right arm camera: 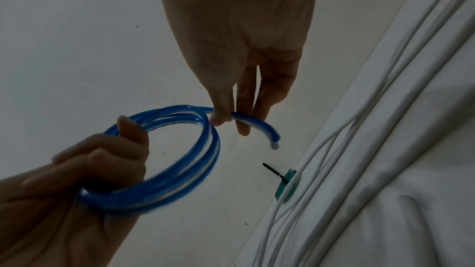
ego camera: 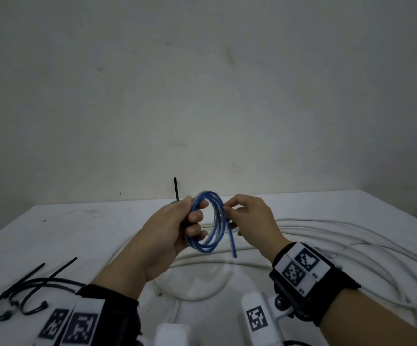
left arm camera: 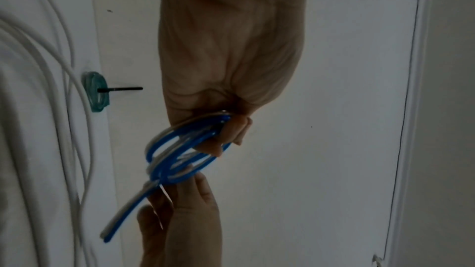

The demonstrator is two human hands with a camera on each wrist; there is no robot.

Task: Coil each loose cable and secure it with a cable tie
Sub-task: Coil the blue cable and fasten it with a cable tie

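A blue-and-white cable (ego camera: 213,222) is wound into a small coil of a few loops, held above the table. My left hand (ego camera: 177,226) grips the coil's left side, fingers curled through the loops (left arm camera: 228,129). My right hand (ego camera: 242,218) pinches the coil's right side where the loose tail (ego camera: 232,243) hangs down; the right wrist view shows the fingertips (right arm camera: 221,119) on the cable (right arm camera: 180,149) near its free end. Loose black cable ties (ego camera: 27,288) lie on the table at the near left.
A long white cable (ego camera: 352,245) lies in wide loose loops over the white table (ego camera: 77,226). A small green coil with a black tie sticking up (left arm camera: 96,90) sits at the table's far edge by the wall. Marker-covered wrist bands are at the bottom.
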